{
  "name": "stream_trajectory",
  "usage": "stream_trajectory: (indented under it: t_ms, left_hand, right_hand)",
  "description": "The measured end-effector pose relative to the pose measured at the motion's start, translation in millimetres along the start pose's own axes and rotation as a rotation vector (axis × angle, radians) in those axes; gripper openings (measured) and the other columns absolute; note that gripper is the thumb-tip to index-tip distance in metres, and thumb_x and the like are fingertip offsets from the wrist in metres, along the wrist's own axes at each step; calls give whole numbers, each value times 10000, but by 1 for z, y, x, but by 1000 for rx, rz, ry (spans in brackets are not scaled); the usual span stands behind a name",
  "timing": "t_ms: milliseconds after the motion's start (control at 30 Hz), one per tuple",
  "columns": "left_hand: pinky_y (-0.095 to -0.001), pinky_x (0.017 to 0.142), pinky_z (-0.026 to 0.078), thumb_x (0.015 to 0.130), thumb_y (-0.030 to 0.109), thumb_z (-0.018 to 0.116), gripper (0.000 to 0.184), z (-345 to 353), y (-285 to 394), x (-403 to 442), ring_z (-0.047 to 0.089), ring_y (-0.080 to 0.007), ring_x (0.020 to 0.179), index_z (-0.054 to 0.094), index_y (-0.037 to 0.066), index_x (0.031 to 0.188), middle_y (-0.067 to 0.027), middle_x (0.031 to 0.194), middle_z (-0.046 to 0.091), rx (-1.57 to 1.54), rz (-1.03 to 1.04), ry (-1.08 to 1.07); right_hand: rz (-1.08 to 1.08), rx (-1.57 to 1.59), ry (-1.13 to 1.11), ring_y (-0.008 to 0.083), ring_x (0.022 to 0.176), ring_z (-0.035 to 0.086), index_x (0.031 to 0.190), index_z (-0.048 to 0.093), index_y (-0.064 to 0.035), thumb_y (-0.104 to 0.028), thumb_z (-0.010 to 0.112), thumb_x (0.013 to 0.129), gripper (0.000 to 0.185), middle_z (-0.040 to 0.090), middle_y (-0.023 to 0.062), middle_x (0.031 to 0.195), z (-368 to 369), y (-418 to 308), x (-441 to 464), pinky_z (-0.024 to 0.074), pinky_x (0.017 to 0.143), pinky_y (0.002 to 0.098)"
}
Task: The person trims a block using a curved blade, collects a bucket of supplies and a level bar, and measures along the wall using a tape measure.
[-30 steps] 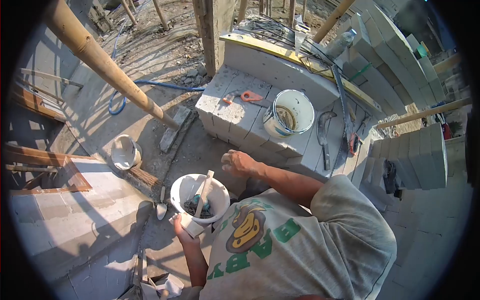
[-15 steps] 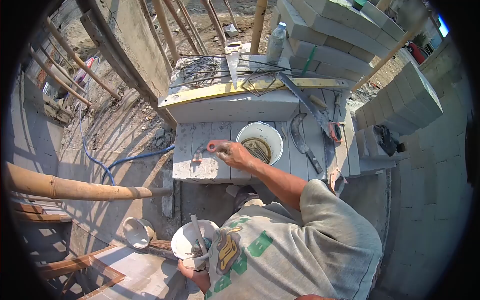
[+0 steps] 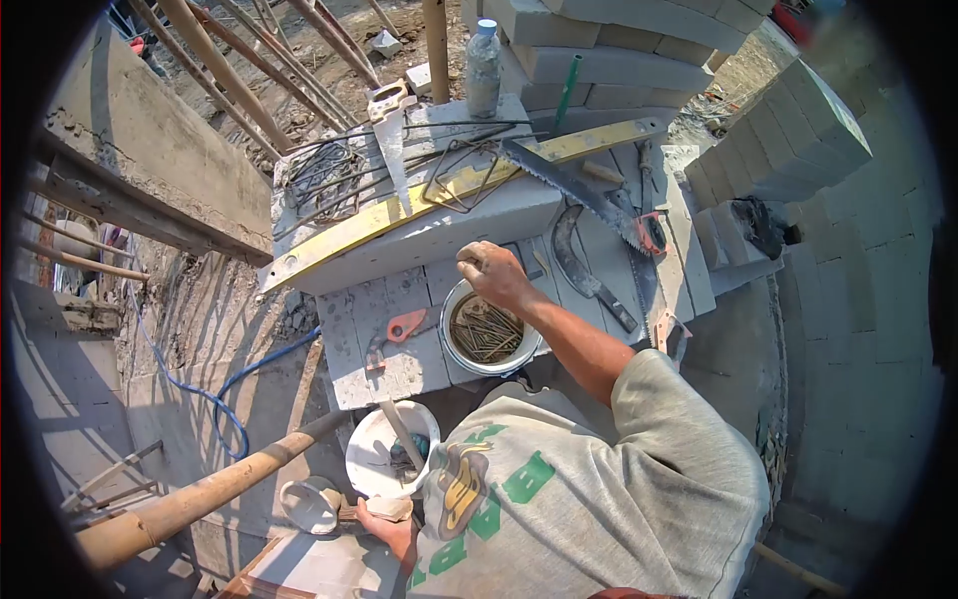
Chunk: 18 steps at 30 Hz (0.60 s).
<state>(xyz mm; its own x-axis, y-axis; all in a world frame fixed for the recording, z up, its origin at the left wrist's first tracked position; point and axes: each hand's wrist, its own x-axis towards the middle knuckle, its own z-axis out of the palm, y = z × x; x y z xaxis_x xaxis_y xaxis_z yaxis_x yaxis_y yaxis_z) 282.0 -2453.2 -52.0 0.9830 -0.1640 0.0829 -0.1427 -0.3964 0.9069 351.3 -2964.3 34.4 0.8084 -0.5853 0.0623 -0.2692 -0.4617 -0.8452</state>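
My right hand point(image 3: 494, 275) is over the far rim of a white bucket point(image 3: 446, 344). Its fingers are curled together; whatever they grip, if anything, is hidden. Long nails point(image 3: 489, 334) lie inside this bucket. Left of it, a tool with a red handle point(image 3: 405, 325) rests on the blocks. Low in view, my left hand point(image 3: 387, 529) is closed around a pale chunky piece point(image 3: 389, 509), against the near side of a second white bucket point(image 3: 361, 459). A hammer-like tool with a pale handle point(image 3: 401, 434) leans in that bucket.
A yellow spirit level point(image 3: 339, 240), handsaw point(image 3: 389, 140), bent rods point(image 3: 329, 180) and water bottle point(image 3: 484, 75) sit on the raised block. A curved blade point(image 3: 574, 260) and larger saw point(image 3: 579, 195) lie right. A bamboo pole point(image 3: 210, 484) crosses lower left.
My right hand has moved from beside the red-handled tool to the far rim of the nail bucket. The view has shifted and turned. My left hand stays by the lower bucket.
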Motion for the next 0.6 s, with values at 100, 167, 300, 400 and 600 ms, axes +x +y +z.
stream_trajectory:
  t_ms: [100,167,300,400,600]
  left_hand:
    - [-428,814,467,845,367,564,438,19,59,36,515,-256,979,426,62,1128,-100,1047,464,-700,-779,321]
    - [-418,795,465,893,445,447,394,32,87,46,519,-240,960,450,85,1054,-83,1012,478,-656,-851,402]
    - [-399,791,456,892,393,476,338,12,20,37,526,-232,938,460,90,1042,-77,990,487,-798,-913,406]
    - [-395,790,453,892,376,481,322,22,26,37,529,-229,929,463,90,1038,-73,983,493,-760,-871,458]
    - [-396,791,442,867,405,494,327,39,75,59,533,-228,916,505,102,989,-64,952,510,-700,-952,529]
  right_hand:
    - [41,-92,120,326,842,605,933,623,-29,-190,586,829,195,609,170,903,-26,18,28,469,771,419]
    - [60,-217,188,326,841,601,972,611,-29,-190,585,829,217,608,169,891,-35,30,43,469,779,417]
    - [-15,-427,228,328,949,568,970,610,-44,-170,598,791,219,587,155,982,-30,30,65,458,812,420]
    - [-291,-638,301,308,1018,533,957,618,-64,-151,609,747,227,555,143,1047,-20,27,75,434,840,405]
    - [-525,-782,86,265,982,517,902,633,-73,-142,579,747,178,559,106,969,-35,33,115,400,851,380]
